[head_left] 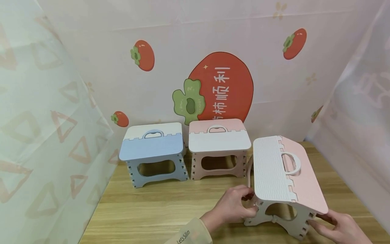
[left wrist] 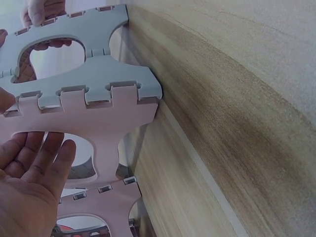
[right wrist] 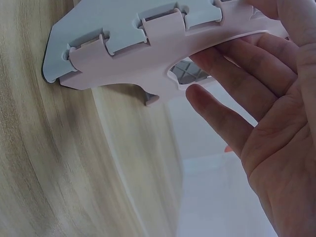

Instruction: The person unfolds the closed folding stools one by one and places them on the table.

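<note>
A pink-and-white folding stool [head_left: 269, 169] stands turned at an angle on the right of the table, its pink top half sloping down a little from the white half. At its left side my left hand [head_left: 230, 206] holds the pink leg panel [left wrist: 106, 121]; in the left wrist view the fingers reach into the panel's cutout and the thumb lies by the hinge edge. My right hand [head_left: 342, 227] grips the opposite leg panel [right wrist: 123, 64], fingers curled under the cutout's rim. Between them the white front panel [head_left: 286, 222] shows a hinge joint midway.
A blue-and-white folding stool [head_left: 152, 147] and a second pink-and-white one [head_left: 219, 140] stand unfolded side by side at the back of the wooden table [head_left: 146, 210]. Printed cloth walls [head_left: 158, 95] enclose the back and both sides. The middle stool is close to the held one.
</note>
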Action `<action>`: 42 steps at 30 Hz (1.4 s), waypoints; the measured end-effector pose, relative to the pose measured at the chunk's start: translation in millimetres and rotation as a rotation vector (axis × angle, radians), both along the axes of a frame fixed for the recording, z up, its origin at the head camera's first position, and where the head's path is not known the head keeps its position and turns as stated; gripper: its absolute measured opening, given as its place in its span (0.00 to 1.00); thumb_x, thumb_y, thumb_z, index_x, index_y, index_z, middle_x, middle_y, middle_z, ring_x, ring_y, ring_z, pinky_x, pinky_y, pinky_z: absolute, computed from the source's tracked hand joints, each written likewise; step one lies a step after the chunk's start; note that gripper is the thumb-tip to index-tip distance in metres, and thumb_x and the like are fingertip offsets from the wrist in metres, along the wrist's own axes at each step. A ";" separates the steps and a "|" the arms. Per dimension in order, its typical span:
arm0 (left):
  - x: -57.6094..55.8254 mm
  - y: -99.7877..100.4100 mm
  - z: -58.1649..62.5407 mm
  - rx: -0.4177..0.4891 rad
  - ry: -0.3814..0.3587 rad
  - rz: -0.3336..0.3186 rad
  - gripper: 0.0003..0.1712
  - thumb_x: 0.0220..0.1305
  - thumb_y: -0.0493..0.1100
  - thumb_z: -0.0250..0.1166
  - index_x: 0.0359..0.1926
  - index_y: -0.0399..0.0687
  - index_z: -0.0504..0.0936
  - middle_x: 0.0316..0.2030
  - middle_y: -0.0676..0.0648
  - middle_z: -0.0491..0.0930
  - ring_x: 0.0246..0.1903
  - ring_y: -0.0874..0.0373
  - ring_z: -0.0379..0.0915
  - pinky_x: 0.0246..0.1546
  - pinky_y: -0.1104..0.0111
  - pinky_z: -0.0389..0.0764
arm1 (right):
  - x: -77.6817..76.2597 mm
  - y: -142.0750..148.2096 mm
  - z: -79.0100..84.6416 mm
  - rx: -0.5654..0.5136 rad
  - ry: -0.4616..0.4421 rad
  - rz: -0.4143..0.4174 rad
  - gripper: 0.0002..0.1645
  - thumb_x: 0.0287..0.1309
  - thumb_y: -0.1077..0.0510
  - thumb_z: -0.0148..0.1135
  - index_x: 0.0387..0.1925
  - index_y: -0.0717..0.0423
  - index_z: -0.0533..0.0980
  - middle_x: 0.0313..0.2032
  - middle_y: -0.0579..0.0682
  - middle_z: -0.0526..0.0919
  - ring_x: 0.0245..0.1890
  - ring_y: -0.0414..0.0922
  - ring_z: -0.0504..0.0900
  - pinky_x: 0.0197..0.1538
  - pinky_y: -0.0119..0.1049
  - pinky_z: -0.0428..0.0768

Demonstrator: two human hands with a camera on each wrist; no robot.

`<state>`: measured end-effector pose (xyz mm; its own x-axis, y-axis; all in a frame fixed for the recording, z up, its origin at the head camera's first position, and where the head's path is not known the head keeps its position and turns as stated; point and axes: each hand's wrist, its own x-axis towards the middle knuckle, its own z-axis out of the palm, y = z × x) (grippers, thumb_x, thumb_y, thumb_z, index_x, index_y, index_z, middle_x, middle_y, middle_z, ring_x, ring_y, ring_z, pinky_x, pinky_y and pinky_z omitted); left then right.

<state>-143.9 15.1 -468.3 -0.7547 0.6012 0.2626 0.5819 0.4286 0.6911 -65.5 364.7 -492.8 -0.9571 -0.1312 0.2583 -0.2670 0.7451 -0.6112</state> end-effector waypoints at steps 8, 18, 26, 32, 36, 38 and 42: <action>-1.4 -0.3 0.5 0.000 -0.015 -0.016 0.17 0.59 0.46 0.71 0.50 0.53 0.86 0.40 0.59 0.81 0.41 0.74 0.76 0.42 0.85 0.77 | 1.6 1.5 2.0 -0.029 -0.005 0.004 0.22 0.49 0.65 0.79 0.48 0.57 0.84 0.45 0.18 0.78 0.39 0.20 0.79 0.31 0.21 0.80; 0.8 3.6 -0.5 0.029 -0.004 -0.017 0.18 0.58 0.43 0.71 0.51 0.50 0.86 0.40 0.57 0.82 0.41 0.73 0.76 0.43 0.84 0.78 | 3.9 1.9 4.4 -0.052 0.009 0.016 0.21 0.48 0.67 0.78 0.46 0.57 0.84 0.44 0.18 0.78 0.39 0.20 0.79 0.32 0.17 0.78; 2.0 2.9 -1.2 0.060 -0.033 -0.020 0.19 0.59 0.42 0.71 0.52 0.48 0.86 0.41 0.58 0.82 0.42 0.73 0.78 0.44 0.85 0.77 | 3.9 2.6 5.9 -0.044 -0.023 0.019 0.20 0.51 0.66 0.77 0.47 0.60 0.83 0.44 0.18 0.78 0.40 0.21 0.79 0.33 0.21 0.81; 1.1 0.0 1.9 0.052 -0.102 -0.038 0.21 0.62 0.43 0.72 0.56 0.47 0.84 0.44 0.58 0.82 0.45 0.73 0.76 0.48 0.84 0.77 | 2.8 4.8 15.5 0.015 -0.240 -0.018 0.26 0.63 0.56 0.71 0.58 0.66 0.78 0.49 0.50 0.88 0.42 0.22 0.79 0.35 0.26 0.82; -0.9 -4.9 4.6 0.011 -0.117 -0.058 0.21 0.66 0.47 0.71 0.58 0.48 0.83 0.48 0.58 0.82 0.47 0.73 0.77 0.50 0.82 0.77 | 3.0 6.4 21.0 0.050 -0.338 -0.026 0.30 0.68 0.49 0.67 0.64 0.63 0.75 0.54 0.62 0.85 0.44 0.23 0.79 0.38 0.27 0.82; -2.7 -8.2 6.1 0.018 -0.137 -0.072 0.21 0.67 0.45 0.70 0.60 0.47 0.82 0.51 0.56 0.82 0.49 0.72 0.77 0.52 0.81 0.77 | 4.7 8.2 22.1 0.059 -0.326 -0.030 0.30 0.68 0.48 0.67 0.64 0.62 0.76 0.53 0.59 0.86 0.45 0.23 0.79 0.38 0.27 0.82; -7.6 -16.6 12.0 0.072 -0.160 -0.096 0.24 0.68 0.40 0.68 0.63 0.43 0.79 0.55 0.51 0.81 0.51 0.68 0.78 0.54 0.79 0.78 | 9.4 16.2 25.6 0.084 -0.298 -0.076 0.34 0.67 0.47 0.67 0.66 0.62 0.75 0.53 0.56 0.87 0.45 0.20 0.77 0.38 0.25 0.80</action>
<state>-151.5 -1.5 -456.3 -0.7306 0.6562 0.1885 0.4979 0.3232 0.8048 -56.2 380.9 -467.3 -0.9969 -0.0656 -0.0437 -0.0273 0.8074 -0.5894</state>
